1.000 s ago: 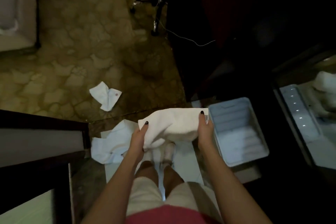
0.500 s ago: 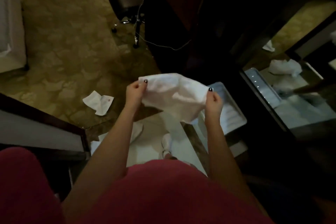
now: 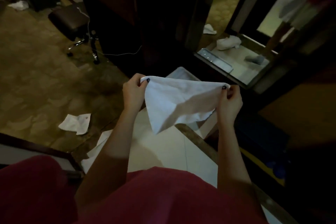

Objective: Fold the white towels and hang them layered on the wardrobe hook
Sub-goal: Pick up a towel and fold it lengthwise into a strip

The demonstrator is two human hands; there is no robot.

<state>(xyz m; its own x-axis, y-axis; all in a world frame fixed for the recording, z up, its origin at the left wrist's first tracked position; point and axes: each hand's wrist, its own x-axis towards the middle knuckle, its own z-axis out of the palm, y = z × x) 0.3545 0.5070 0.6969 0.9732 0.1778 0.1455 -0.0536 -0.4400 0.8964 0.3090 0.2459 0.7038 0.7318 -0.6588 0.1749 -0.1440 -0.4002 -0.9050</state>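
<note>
One white towel [image 3: 174, 102] is held in the air in front of the person, above the pale floor tiles [image 3: 163, 151]. The left hand [image 3: 133, 91] pinches the towel's upper left corner between thumb and curled fingers. The right hand [image 3: 230, 102] pinches the upper right corner in the same manner. The upper edge runs almost straight between the two hands. The remainder hangs in a loose fold that tapers to a point below and between them.

Directly behind the towel, the rim of a light plastic bin [image 3: 181, 73] shows; most of the bin is hidden. To the right, a floor-level mirror [image 3: 254, 71] reflects a bin edge and a crumpled white cloth. To the left, a creased white sheet [image 3: 75, 123] lies on the patterned carpet [image 3: 36, 78], well apart from the hands. Farther back stands a dark padded stool [image 3: 71, 20], with a thin white cable [image 3: 118, 53] trailing beside its base. A red garment [image 3: 163, 196] fills the lower edge of the view.
</note>
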